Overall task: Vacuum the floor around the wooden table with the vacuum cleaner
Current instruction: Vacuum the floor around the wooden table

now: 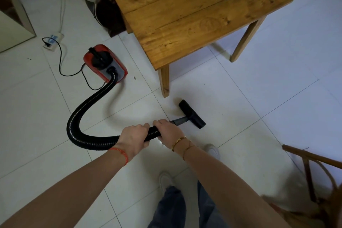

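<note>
While the black flat floor nozzle (192, 114) sits on the white tiled floor (259, 89) just beside the near leg (164, 81) of the brown plank-top wooden worktop (185, 11), entry reads as follows.

- Left hand (134, 138): clenched round black ribbed flexible hose (77, 116), behind the right.
- Right hand (166, 129): wrapped round hose end, next to grey tube collar (176, 121).
- Red-and-grey canister vacuum body (105, 63): on floor, left of worktop, black cord (60, 57) running to white power strip (52, 41).
- Small dark speck (135, 78): on tile btwn canister & leg; prob. debris.

Step, as judged: sweeping nozzle round the near leg. To do well: keep nozzle flat to tile, pass slow & overlapping, work along worktop edge, then under it. Watch hose loop; may tug canister into leg. Wooden chair (314, 172) close at right; mind backswing.
</note>
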Demonstrator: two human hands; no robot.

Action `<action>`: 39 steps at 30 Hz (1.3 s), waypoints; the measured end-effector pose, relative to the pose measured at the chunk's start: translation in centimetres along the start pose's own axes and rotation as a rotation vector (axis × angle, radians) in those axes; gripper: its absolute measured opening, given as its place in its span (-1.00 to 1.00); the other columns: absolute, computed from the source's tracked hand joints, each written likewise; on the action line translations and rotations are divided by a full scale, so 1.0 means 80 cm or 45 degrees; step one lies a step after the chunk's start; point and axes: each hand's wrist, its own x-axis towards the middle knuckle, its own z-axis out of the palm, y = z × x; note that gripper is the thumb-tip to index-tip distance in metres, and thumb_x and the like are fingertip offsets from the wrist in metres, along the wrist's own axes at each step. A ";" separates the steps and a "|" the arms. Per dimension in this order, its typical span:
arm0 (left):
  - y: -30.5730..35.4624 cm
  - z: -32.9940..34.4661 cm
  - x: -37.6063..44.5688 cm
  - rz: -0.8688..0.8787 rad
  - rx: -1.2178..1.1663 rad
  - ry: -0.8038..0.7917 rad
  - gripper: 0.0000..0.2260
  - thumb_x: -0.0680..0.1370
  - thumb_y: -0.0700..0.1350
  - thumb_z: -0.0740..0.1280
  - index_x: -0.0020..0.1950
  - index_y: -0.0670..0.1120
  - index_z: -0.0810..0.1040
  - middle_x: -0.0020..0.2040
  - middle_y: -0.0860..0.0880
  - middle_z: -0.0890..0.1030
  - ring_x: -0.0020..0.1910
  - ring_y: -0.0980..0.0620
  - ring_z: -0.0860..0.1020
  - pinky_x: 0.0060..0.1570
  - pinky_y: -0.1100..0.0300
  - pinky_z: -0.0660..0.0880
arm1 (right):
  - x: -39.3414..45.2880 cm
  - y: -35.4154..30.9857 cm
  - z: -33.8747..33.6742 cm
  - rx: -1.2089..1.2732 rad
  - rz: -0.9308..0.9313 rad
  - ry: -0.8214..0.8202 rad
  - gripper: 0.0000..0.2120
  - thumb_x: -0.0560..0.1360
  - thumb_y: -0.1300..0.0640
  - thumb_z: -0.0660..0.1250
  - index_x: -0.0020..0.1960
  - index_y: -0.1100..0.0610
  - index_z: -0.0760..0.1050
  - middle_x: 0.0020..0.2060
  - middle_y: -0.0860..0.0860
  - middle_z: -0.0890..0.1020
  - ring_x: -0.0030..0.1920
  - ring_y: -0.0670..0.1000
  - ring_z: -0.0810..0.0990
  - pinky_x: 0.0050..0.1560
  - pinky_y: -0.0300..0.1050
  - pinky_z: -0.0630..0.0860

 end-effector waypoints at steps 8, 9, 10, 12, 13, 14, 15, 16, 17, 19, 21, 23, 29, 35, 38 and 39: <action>0.050 -0.033 0.056 0.056 -0.002 -0.001 -0.72 0.58 -0.01 0.22 0.21 -0.12 0.36 0.05 -0.07 0.58 -0.02 -0.08 0.59 -0.22 0.16 0.36 | -0.002 0.076 -0.045 0.013 -0.002 0.012 -0.76 0.48 0.29 0.28 0.14 0.25 0.40 0.05 0.18 0.53 0.10 0.15 0.49 0.05 0.02 0.48; 0.061 -0.039 0.068 0.065 0.000 0.001 -0.72 0.58 -0.01 0.22 0.22 -0.12 0.36 0.06 -0.07 0.58 -0.01 -0.08 0.59 -0.21 0.16 0.36 | -0.001 0.090 -0.054 0.012 0.005 0.014 -0.77 0.48 0.29 0.28 0.13 0.24 0.40 0.05 0.18 0.53 0.10 0.15 0.49 0.06 0.04 0.48; 0.072 -0.046 0.081 0.072 -0.003 0.003 -0.71 0.58 0.00 0.22 0.22 -0.12 0.36 0.06 -0.07 0.58 0.00 -0.08 0.59 -0.21 0.16 0.36 | -0.001 0.105 -0.062 0.005 0.010 0.013 -0.78 0.49 0.29 0.28 0.13 0.24 0.41 0.05 0.17 0.53 0.10 0.14 0.49 0.07 0.05 0.48; 0.094 -0.061 0.105 0.083 -0.015 0.007 -0.71 0.57 0.00 0.23 0.22 -0.12 0.37 0.07 -0.07 0.58 0.00 -0.08 0.59 -0.21 0.16 0.35 | 0.000 0.134 -0.082 -0.009 0.020 0.006 -0.78 0.49 0.28 0.29 0.13 0.24 0.41 0.06 0.17 0.54 0.11 0.13 0.49 0.11 0.02 0.45; 0.107 -0.070 0.120 0.090 -0.022 0.009 -0.70 0.57 0.01 0.23 0.22 -0.12 0.37 0.07 -0.08 0.58 0.00 -0.08 0.59 -0.22 0.16 0.35 | 0.001 0.152 -0.094 -0.008 0.026 0.005 -0.78 0.49 0.29 0.29 0.12 0.24 0.42 0.06 0.17 0.54 0.11 0.14 0.49 0.12 -0.01 0.43; 0.118 -0.078 0.132 0.099 -0.026 0.010 -0.70 0.57 0.01 0.23 0.22 -0.13 0.38 0.07 -0.08 0.58 0.00 -0.09 0.59 -0.22 0.17 0.35 | 0.001 0.167 -0.104 -0.005 0.031 0.006 -0.78 0.48 0.29 0.30 0.12 0.25 0.43 0.06 0.18 0.55 0.11 0.14 0.49 0.11 -0.03 0.42; 0.129 -0.086 0.144 0.107 -0.030 0.009 -0.70 0.57 0.01 0.23 0.22 -0.13 0.38 0.07 -0.08 0.58 0.00 -0.09 0.59 -0.21 0.17 0.35 | 0.001 0.182 -0.115 -0.006 0.043 0.002 -0.79 0.48 0.30 0.30 0.12 0.25 0.43 0.06 0.18 0.54 0.11 0.15 0.49 0.10 -0.04 0.41; 0.142 -0.095 0.159 0.115 -0.040 0.010 -0.70 0.57 0.00 0.23 0.21 -0.13 0.38 0.07 -0.08 0.58 0.00 -0.09 0.60 -0.21 0.16 0.36 | 0.001 0.199 -0.127 -0.004 0.057 0.001 -0.79 0.49 0.30 0.29 0.12 0.26 0.43 0.06 0.18 0.54 0.12 0.15 0.48 0.09 -0.05 0.40; 0.154 -0.103 0.174 0.119 -0.050 0.012 -0.71 0.57 0.00 0.24 0.21 -0.13 0.39 0.06 -0.08 0.58 -0.01 -0.09 0.60 -0.21 0.16 0.37 | 0.002 0.215 -0.139 -0.006 0.072 -0.001 -0.79 0.49 0.30 0.29 0.12 0.25 0.43 0.07 0.18 0.53 0.13 0.15 0.47 0.09 -0.06 0.40; 0.179 -0.122 0.203 0.113 -0.074 0.013 -0.72 0.56 0.00 0.24 0.19 -0.13 0.40 0.04 -0.08 0.59 -0.03 -0.10 0.61 -0.21 0.15 0.39 | 0.004 0.247 -0.165 -0.009 0.103 0.003 -0.78 0.49 0.29 0.29 0.13 0.24 0.43 0.09 0.17 0.53 0.14 0.13 0.47 0.10 -0.05 0.41; 0.202 -0.141 0.232 0.105 -0.101 0.021 -0.73 0.56 -0.01 0.24 0.17 -0.13 0.40 0.02 -0.08 0.60 -0.05 -0.09 0.61 -0.21 0.15 0.42 | 0.007 0.279 -0.190 -0.011 0.127 0.006 -0.79 0.49 0.29 0.29 0.12 0.23 0.43 0.09 0.15 0.53 0.14 0.13 0.47 0.11 -0.03 0.45; 0.221 -0.158 0.260 0.109 -0.116 0.045 -0.74 0.57 -0.01 0.24 0.17 -0.13 0.41 0.01 -0.08 0.60 -0.05 -0.08 0.61 -0.21 0.16 0.41 | 0.013 0.311 -0.214 -0.017 0.145 -0.006 -0.80 0.49 0.28 0.30 0.11 0.23 0.43 0.09 0.14 0.52 0.14 0.13 0.47 0.11 0.02 0.48; 0.256 -0.207 0.329 0.107 -0.148 0.076 -0.75 0.56 -0.01 0.25 0.14 -0.13 0.41 0.00 -0.08 0.59 -0.07 -0.09 0.61 -0.26 0.18 0.36 | 0.036 0.377 -0.274 -0.032 0.170 -0.020 -0.79 0.49 0.28 0.32 0.12 0.23 0.42 0.10 0.15 0.52 0.15 0.12 0.47 0.14 0.05 0.46; 0.269 -0.230 0.365 0.083 -0.156 0.092 -0.72 0.55 0.02 0.27 0.15 -0.14 0.41 -0.01 -0.08 0.60 -0.05 -0.10 0.61 -0.23 0.16 0.37 | 0.054 0.408 -0.303 -0.056 0.192 -0.022 -0.78 0.49 0.24 0.33 0.12 0.19 0.42 0.09 0.12 0.52 0.15 0.11 0.46 0.14 0.06 0.47; 0.269 -0.231 0.365 0.078 -0.153 0.083 -0.72 0.56 0.02 0.27 0.15 -0.14 0.40 0.00 -0.08 0.59 -0.05 -0.10 0.61 -0.23 0.16 0.38 | 0.055 0.406 -0.305 -0.062 0.192 -0.037 -0.77 0.49 0.23 0.33 0.13 0.18 0.42 0.10 0.11 0.53 0.16 0.10 0.47 0.15 0.03 0.47; 0.268 -0.229 0.363 0.080 -0.149 0.081 -0.72 0.56 0.01 0.26 0.15 -0.14 0.40 -0.01 -0.08 0.59 -0.05 -0.10 0.61 -0.23 0.16 0.38 | 0.053 0.403 -0.304 -0.063 0.190 -0.047 -0.77 0.49 0.23 0.33 0.14 0.18 0.42 0.11 0.11 0.53 0.15 0.10 0.47 0.15 0.02 0.47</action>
